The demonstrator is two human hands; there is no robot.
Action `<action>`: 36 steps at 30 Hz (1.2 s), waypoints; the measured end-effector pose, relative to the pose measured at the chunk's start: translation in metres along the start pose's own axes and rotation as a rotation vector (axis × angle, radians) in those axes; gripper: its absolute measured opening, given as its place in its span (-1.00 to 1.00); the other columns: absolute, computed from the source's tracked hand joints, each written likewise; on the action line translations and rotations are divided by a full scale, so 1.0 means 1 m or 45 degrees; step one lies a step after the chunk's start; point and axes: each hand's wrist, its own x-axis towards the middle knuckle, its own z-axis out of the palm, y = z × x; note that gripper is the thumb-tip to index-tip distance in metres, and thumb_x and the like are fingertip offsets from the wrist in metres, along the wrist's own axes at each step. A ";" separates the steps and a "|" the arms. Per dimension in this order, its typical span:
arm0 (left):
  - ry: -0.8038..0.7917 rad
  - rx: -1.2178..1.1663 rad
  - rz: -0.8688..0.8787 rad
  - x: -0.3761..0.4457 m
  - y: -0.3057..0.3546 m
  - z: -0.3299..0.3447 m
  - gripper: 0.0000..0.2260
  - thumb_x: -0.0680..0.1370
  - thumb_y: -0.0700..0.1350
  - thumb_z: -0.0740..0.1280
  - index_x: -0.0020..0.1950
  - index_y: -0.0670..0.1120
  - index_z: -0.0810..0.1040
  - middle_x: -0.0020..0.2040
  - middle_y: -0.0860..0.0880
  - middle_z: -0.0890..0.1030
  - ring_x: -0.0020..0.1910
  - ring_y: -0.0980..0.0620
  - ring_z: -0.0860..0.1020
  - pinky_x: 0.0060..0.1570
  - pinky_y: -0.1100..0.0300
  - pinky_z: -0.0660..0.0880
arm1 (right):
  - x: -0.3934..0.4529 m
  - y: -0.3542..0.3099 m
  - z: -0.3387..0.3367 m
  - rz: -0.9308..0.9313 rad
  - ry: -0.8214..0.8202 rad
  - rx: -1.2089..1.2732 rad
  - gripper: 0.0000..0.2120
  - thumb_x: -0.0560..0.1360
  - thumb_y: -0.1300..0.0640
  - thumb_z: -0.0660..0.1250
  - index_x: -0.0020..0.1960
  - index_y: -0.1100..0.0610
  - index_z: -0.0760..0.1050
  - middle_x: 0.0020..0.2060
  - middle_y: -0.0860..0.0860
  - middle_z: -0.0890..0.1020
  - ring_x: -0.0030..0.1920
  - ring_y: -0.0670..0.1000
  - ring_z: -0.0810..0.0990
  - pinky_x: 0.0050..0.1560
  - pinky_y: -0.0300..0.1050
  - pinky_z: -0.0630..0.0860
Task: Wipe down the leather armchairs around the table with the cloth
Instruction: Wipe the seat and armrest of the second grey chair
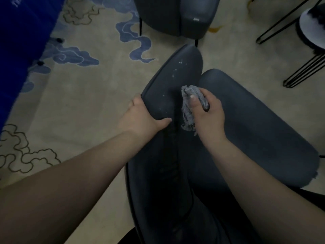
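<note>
A beige carpet [98, 95] with blue and outlined cloud swirls fills the floor from nine to twelve o'clock. A blue panel [21, 43] runs along the ten o'clock edge. The near armchair [246, 131], dark leather, spreads from the centre to six and four o'clock; its curved armrest [177, 80] rises toward twelve, dotted with pale droplets. A second armchair [177, 14] of the same leather stands at twelve o'clock, apart from the first. Black hairpin legs [302, 69] of a round table [311, 27] sit at two o'clock. The left hand [140, 117] grips the armrest's outer edge, fingers wrapped over it, thumb lying on top. The right hand [209, 113] clenches a bunched grey cloth [190, 106], which is pressed against the armrest's inner side at the centre.
</note>
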 end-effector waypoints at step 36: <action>0.114 0.062 0.109 0.005 -0.008 0.009 -0.01 0.20 0.37 0.42 0.48 -0.06 0.16 0.32 -0.07 0.43 0.20 -0.12 0.49 -0.03 0.10 0.39 | 0.027 0.037 0.028 0.028 0.075 0.071 -0.68 0.52 0.19 0.33 0.25 -0.01 0.53 0.09 0.11 0.50 -0.02 -0.27 0.53 0.16 -0.39 0.42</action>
